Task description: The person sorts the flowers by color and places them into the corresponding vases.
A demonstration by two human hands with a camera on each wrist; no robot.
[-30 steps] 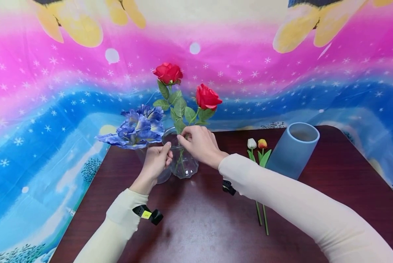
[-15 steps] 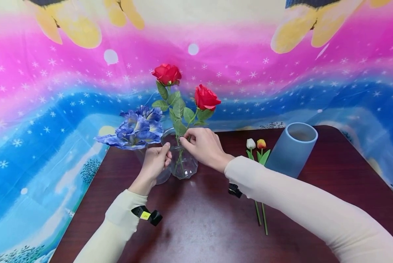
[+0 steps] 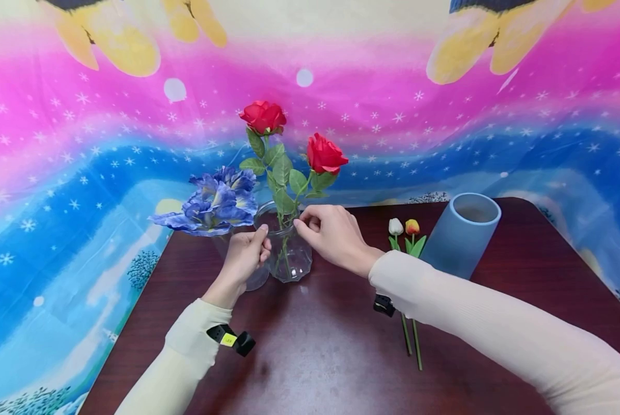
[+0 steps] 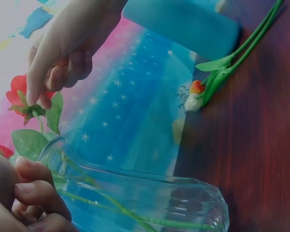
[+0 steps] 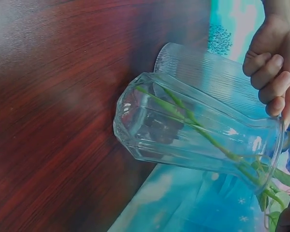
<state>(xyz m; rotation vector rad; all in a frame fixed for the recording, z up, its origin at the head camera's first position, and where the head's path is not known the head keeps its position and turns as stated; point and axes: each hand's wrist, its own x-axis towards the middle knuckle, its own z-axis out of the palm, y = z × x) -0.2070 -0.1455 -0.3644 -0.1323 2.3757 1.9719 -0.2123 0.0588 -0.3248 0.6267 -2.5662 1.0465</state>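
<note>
Two red roses, one taller (image 3: 263, 117) and one lower at the right (image 3: 326, 154), stand with their stems inside a clear faceted glass vase (image 3: 293, 262). My left hand (image 3: 243, 253) pinches the vase's rim on its left side, thumb up and the other fingers curled. At the rim's right side, my right hand (image 3: 335, 233) hovers with bent fingers and nothing visible between them. In the left wrist view, the right hand's fingertips (image 4: 34, 92) overlap a rose head. In the right wrist view, the green stems (image 5: 198, 125) slant through the glass down to its base.
A ribbed clear vase (image 5: 203, 72) with blue-purple flowers (image 3: 216, 204) stands close behind the left hand. To the right, a white tulip (image 3: 395, 226) and a red-yellow tulip (image 3: 412, 226) lie on the dark wooden table (image 3: 310, 357), beside a tall blue vase (image 3: 452, 248).
My right hand has come away from the rose stems, moving a little right and down. The left hand stays at the rim, and the roses keep their places.
</note>
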